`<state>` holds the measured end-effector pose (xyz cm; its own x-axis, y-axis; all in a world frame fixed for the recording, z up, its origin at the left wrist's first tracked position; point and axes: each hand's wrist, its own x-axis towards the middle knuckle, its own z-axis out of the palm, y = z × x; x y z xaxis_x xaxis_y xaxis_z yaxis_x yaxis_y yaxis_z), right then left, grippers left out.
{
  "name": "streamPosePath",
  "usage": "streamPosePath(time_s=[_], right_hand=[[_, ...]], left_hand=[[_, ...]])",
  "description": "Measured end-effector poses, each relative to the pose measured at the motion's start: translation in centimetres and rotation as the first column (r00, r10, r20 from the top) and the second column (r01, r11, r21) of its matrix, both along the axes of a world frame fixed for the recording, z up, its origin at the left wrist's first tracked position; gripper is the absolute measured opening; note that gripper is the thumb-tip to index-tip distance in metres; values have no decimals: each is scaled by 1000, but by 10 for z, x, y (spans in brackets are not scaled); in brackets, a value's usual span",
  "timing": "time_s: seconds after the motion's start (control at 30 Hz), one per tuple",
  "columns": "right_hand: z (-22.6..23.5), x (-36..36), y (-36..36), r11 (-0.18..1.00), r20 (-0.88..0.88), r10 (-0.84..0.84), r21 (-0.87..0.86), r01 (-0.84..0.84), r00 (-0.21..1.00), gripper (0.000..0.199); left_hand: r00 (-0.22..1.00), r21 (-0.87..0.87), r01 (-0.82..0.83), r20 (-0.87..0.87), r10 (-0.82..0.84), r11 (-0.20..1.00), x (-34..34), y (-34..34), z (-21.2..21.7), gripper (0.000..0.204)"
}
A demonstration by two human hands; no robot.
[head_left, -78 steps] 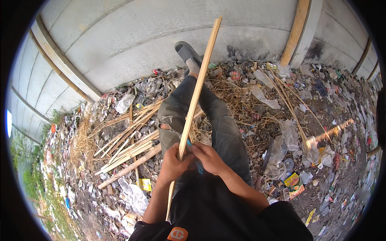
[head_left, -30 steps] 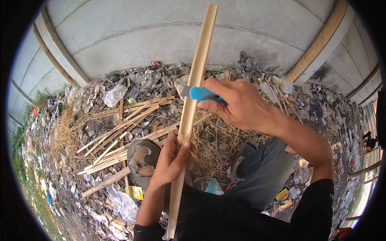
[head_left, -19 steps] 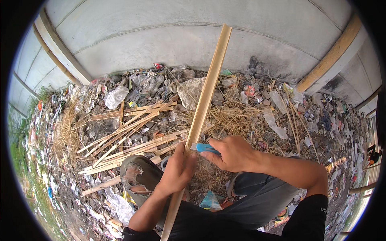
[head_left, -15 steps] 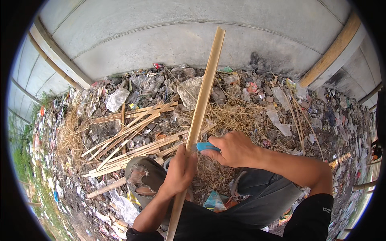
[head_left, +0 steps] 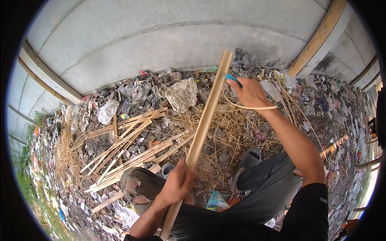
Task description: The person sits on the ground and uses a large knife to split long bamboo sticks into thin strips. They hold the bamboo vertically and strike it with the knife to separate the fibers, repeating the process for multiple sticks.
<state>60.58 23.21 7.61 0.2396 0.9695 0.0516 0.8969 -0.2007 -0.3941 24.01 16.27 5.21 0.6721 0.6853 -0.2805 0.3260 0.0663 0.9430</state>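
A long split bamboo piece (head_left: pixel 208 112), hollow along its face, slants up and away from between my legs. My left hand (head_left: pixel 176 184) is wrapped round its lower part near my knee. Close to the far end, my right hand (head_left: pixel 250 94) grips a blue-handled cutter knife (head_left: pixel 233 79) against the bamboo's right edge. The blade is hidden at this spot. A thin curled bamboo shaving (head_left: pixel 251 107) hangs off that edge and passes by my right wrist.
Several cut bamboo strips (head_left: pixel 136 158) lie piled left of my knees. Rubbish, dry straw (head_left: pixel 241 124) and a pale rock (head_left: pixel 181 95) cover the ground ahead. Behind stands a grey concrete wall (head_left: pixel 161 44) with a bamboo pole (head_left: pixel 319 36) at the right.
My right hand and the knife have moved up and away along the bamboo, from beside my left hand to near its far end. A long shaving has peeled off. The bamboo's tip is lower.
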Motion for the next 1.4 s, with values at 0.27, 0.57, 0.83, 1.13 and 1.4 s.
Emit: streamPosePath(time_s=[0.27,0.57,0.83,1.13,1.4], right_hand=[[26,188,-38,715,-149,-647,224,662,748,64],[57,84,-59,882,-337,-294,264,389,895,53],[55,-95,-94,939,-267,342,138,-315,901,53],[15,-125,-100,883,-227,459,7,-470,859,56],[-6,-110,-75,860,2,491,160,-485,871,57]], left_hand=[[981,-326,192,65,-181,926,-62,-32,-9,24],[991,-185,-66,99,86,980,-37,3,36,29],[974,200,-222,8,225,954,4,30,32,25],[981,376,-147,-66,185,915,35,19,14,37],[973,431,-125,-124,196,894,37,30,4,32]])
